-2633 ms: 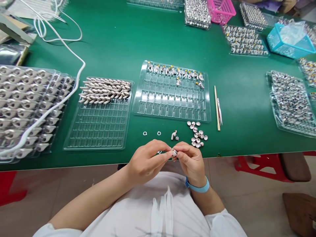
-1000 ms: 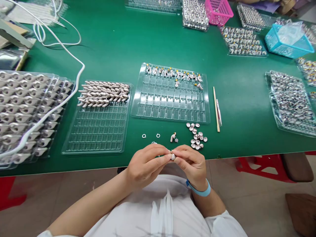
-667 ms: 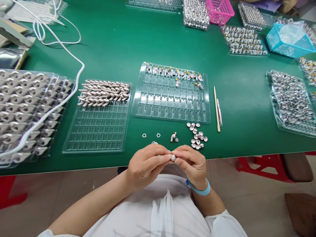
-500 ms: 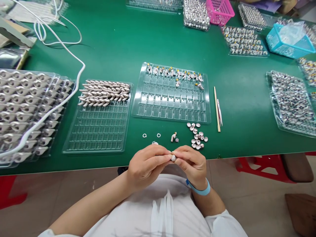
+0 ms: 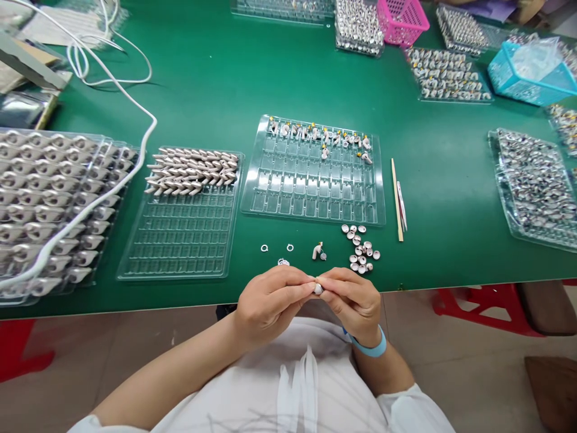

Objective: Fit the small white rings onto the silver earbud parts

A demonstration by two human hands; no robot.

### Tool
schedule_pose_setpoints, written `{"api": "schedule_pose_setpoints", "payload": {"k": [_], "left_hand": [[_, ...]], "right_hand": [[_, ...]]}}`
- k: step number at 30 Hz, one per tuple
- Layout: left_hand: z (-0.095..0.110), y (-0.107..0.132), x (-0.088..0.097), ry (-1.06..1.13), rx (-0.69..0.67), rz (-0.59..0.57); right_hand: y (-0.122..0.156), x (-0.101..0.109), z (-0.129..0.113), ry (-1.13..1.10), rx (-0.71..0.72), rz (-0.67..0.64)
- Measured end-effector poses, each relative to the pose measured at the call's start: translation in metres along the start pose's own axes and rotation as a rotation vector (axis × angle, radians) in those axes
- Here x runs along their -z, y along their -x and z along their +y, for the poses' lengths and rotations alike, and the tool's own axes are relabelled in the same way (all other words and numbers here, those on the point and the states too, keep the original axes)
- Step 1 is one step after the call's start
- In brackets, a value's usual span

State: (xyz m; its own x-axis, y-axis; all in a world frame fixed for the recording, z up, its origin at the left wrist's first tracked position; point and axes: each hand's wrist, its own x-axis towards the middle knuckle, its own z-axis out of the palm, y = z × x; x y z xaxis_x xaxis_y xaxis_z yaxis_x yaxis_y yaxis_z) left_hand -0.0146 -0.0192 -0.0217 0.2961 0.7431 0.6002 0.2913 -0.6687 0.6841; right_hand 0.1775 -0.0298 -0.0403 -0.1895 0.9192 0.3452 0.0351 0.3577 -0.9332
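My left hand (image 5: 268, 304) and my right hand (image 5: 354, 300) meet at the near edge of the green table (image 5: 216, 78), fingertips pinched together on one small white earbud part (image 5: 318, 289). Just beyond them lie a heap of small round caps (image 5: 360, 248), a white earbud shell (image 5: 318, 251) and two small rings (image 5: 276, 247). Farther out sits a clear tray (image 5: 313, 180) with a row of assembled pieces along its far edge.
A clear tray (image 5: 180, 231) holding beige shells lies to the left, with stacked filled trays (image 5: 49, 198) and a white cable (image 5: 101, 189) beyond. A wooden stick and tweezers (image 5: 397, 198) lie right of the middle tray. More filled trays, a pink basket (image 5: 403, 21) and a blue basket (image 5: 532, 75) stand at the back and right.
Both hands stay pinched on the small part at the table edge, with only slight finger shifts. The view has drifted a little.
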Motion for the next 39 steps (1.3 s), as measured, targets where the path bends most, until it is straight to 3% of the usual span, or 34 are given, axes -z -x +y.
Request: {"api": "schedule_pose_setpoints", "payload": {"k": [14,22,33,39], "left_hand": [[0.0008,-0.0037,0.0012,-0.056,-0.056,-0.045],[0.0002,-0.0035,-0.0029,-0.043,-0.028,-0.002],[-0.0054,-0.0012,-0.0004,-0.035,-0.006,-0.041],[-0.0066,-0.0026,0.0021,-0.032,-0.018,-0.039]], "right_hand": [[0.0035,-0.0016,0.0001,0.092,0.106,0.052],[0.0016,-0.0051,-0.0007,0.236,0.201,0.090],[0.0009,-0.0079,-0.0023,0.300,0.203,0.079],[0.0004,-0.0086,-0.0046,0.197,0.075,0.049]]}}
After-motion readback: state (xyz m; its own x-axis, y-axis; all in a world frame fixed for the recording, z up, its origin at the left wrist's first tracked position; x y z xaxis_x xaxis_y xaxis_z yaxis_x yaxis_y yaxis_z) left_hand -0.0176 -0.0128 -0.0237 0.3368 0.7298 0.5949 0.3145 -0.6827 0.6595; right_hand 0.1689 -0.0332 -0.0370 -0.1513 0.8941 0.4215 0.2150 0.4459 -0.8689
